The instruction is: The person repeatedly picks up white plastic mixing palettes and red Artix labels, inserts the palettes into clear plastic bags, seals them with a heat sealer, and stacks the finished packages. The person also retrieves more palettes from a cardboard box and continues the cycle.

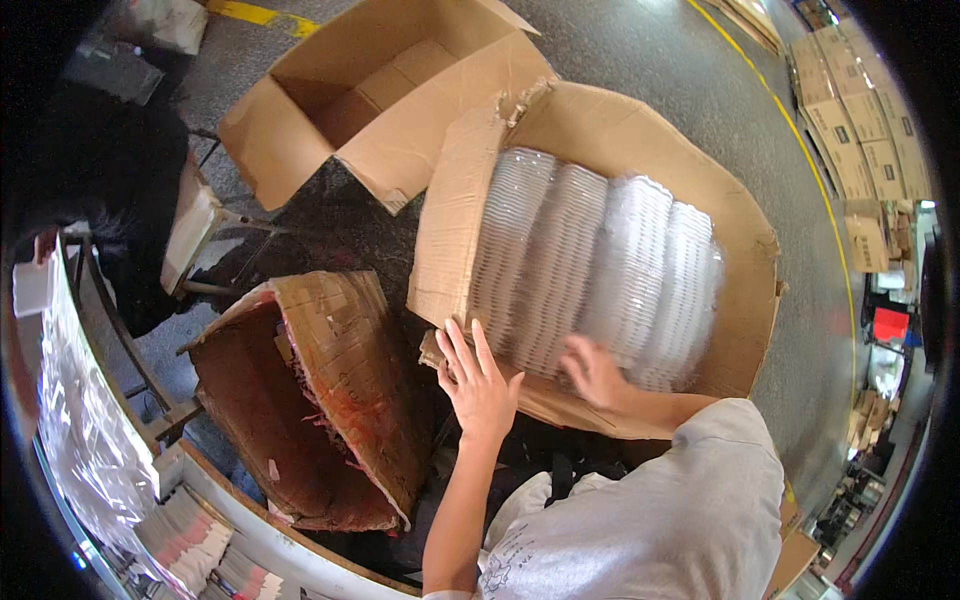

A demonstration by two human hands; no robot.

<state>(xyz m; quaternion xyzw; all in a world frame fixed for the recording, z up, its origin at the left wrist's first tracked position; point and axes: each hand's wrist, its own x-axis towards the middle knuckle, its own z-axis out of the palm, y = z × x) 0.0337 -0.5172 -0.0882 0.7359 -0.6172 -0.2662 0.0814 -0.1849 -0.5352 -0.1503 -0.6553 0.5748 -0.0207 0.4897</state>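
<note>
The left hand (480,396), fingers spread, holds nothing near the corner of the box (455,220). The right hand (596,374) is blurred near the clear stacks (562,255); its grip cannot be told.

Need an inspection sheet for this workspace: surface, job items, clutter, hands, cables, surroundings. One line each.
Surface: grey floor with yellow markings.
Job items: open cardboard box holding rows of clear, ridged stacks; the pieces look like plastic.
Clutter: worn box with a reddish inside at left; another open carton behind; shiny clear sheeting at far left.
Left hand: fingers spread, at the box's near left corner; firm contact unclear.
Right hand: motion-blurred, at the near side of the stacks; grip unclear.
Cables: nothing seen.
Surroundings: piled cartons and a red item at right.
</note>
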